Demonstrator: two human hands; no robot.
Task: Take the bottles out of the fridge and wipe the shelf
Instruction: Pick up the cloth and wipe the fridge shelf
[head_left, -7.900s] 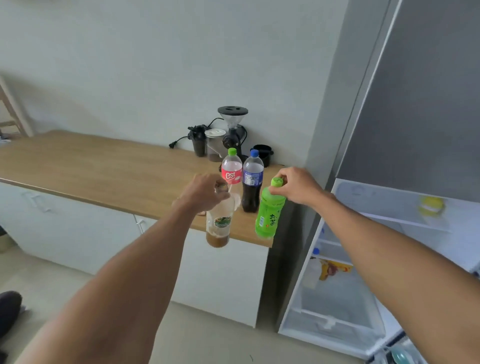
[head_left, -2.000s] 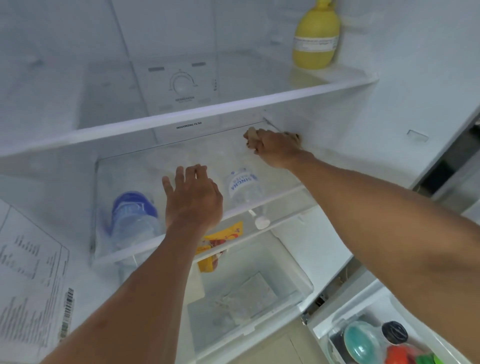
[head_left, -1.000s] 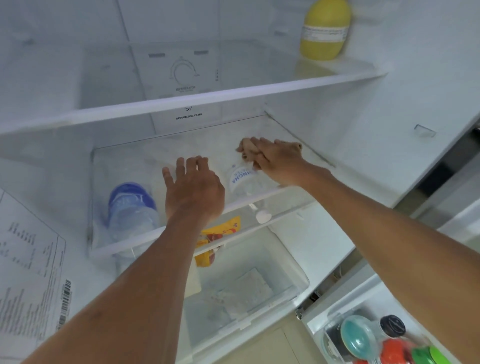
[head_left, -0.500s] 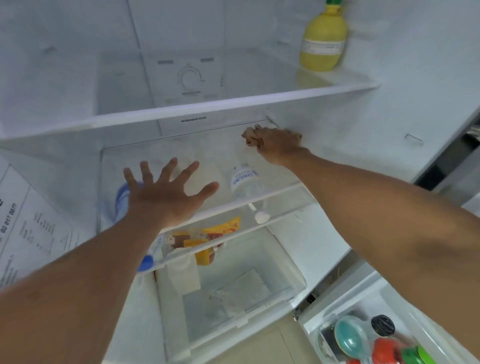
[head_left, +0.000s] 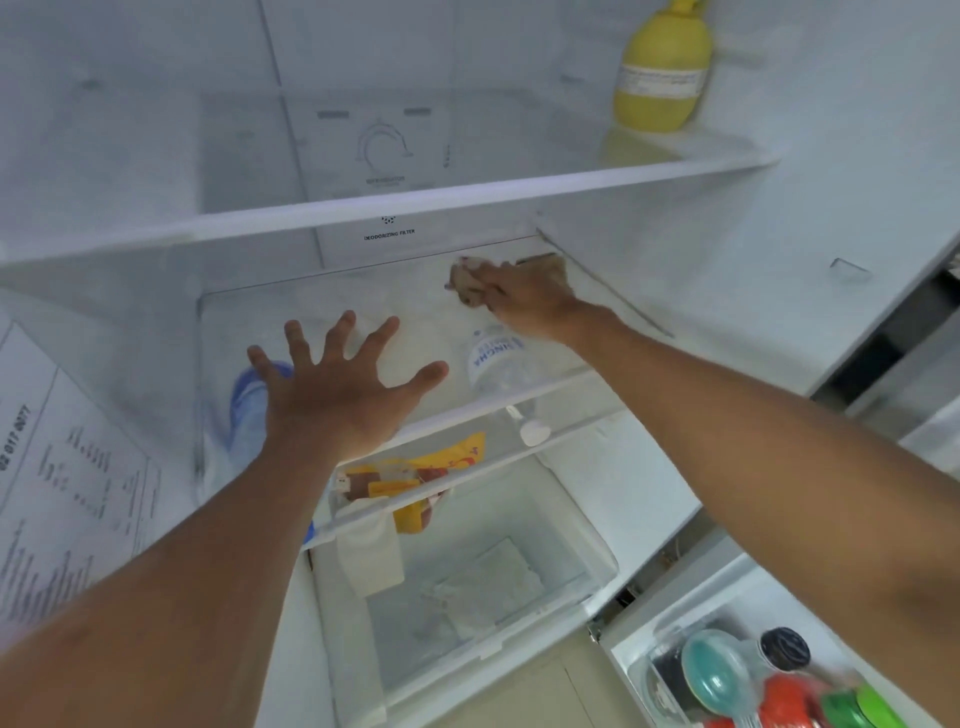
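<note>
I look into the open fridge at its glass middle shelf (head_left: 363, 301). My right hand (head_left: 524, 296) presses a small brownish cloth (head_left: 465, 283) onto the shelf's far right corner. Fingers spread, my left hand (head_left: 337, 384) hovers over the shelf's front left and holds nothing. Under the glass lie two water bottles: a blue-labelled one (head_left: 247, 400) at the left, partly behind my left hand, and a clear one (head_left: 498, 364) with a white cap at the right.
A yellow bottle (head_left: 660, 78) stands on the upper shelf (head_left: 467, 195) at the right. Yellow packets (head_left: 415, 467) lie under the glass above a clear drawer (head_left: 467, 582). The door rack (head_left: 753, 670) at the lower right holds colourful items. A printed label (head_left: 62, 478) covers the left wall.
Eight seconds ago I held bottles at the wooden counter. In the last second my left hand lifted off the shelf and spread its fingers, while my right hand slid the cloth to the back right.
</note>
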